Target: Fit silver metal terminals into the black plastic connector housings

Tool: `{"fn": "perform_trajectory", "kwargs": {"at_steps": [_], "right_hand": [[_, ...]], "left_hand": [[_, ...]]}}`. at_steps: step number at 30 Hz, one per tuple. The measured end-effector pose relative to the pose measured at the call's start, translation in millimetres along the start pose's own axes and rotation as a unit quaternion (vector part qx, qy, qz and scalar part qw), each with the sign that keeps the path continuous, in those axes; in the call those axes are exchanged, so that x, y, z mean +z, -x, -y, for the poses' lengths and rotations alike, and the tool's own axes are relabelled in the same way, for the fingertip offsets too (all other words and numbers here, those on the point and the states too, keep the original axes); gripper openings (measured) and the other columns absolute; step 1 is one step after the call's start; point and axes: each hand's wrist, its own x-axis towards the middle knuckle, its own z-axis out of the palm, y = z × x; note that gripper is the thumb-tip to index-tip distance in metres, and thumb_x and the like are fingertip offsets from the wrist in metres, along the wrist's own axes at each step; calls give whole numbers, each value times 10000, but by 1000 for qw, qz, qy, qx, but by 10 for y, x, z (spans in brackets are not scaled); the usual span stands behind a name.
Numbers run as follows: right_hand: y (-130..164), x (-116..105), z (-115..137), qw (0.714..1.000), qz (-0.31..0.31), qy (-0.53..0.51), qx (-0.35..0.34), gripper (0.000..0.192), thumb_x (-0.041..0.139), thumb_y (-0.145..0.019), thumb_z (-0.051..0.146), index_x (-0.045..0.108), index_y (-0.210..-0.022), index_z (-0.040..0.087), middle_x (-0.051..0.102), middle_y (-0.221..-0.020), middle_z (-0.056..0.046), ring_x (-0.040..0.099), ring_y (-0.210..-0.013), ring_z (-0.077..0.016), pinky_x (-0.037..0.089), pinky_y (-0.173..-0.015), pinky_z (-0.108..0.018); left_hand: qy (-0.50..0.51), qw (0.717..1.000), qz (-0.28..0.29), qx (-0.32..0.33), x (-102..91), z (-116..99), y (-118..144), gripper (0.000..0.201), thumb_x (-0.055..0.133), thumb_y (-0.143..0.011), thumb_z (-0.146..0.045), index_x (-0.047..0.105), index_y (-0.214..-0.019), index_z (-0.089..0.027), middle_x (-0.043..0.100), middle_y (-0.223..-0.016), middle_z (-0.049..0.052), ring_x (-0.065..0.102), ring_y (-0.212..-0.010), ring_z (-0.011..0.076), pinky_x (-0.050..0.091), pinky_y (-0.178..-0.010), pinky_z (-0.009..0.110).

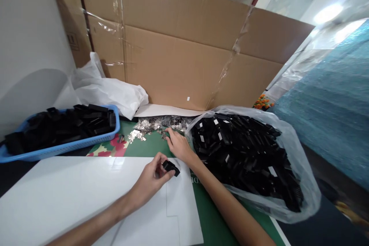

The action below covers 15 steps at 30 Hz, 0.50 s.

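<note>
My left hand is closed on a small black plastic part, held between thumb and fingers just above a white board. Farther forward, my right hand reaches to a scatter of small shiny metal pieces. Its index finger and thumb are apart at the edge of these pieces, and nothing shows between them. More of the silvery pieces lie in a bright heap to the left and in a clear plastic bag behind.
At the left stands a blue basket of black plastic parts. A large clear bag full of similar parts, some with white labels, sits close beside my right forearm. A cardboard wall and a white plastic bag bound the back.
</note>
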Motion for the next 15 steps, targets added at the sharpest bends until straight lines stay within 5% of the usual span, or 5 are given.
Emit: {"fn": "perform_trajectory", "kwargs": {"at_steps": [15], "right_hand": [[-30,-75,-268,993,-49,-92,49,382,695,-810,99,534,-1126,241,708,-967,-6,694,-857,-190,536,-813,-324]], "left_hand": [[-9,999,-18,32,6,-11,33,284,691,-913,-416,536,-1066,-232,568,-823,-26,544,-703,150,440,-650,258]]}}
